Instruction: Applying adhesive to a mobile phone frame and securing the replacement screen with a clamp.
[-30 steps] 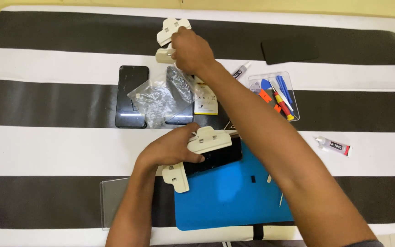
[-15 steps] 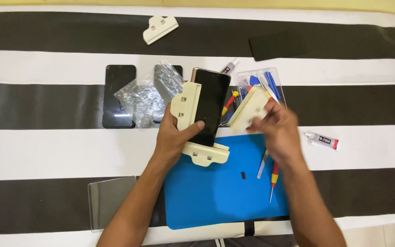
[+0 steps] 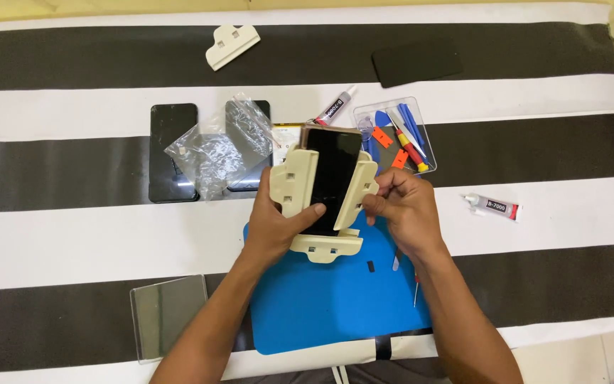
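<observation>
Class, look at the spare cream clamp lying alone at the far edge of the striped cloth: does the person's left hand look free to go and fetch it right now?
Probably not. The left hand is gripping the phone with its clamps, so it is occupied, although the cloth between it and the spare clamp holds only a plastic bag.

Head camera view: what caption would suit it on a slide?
Two hands hold a dark phone fitted with three cream clamps.
</observation>
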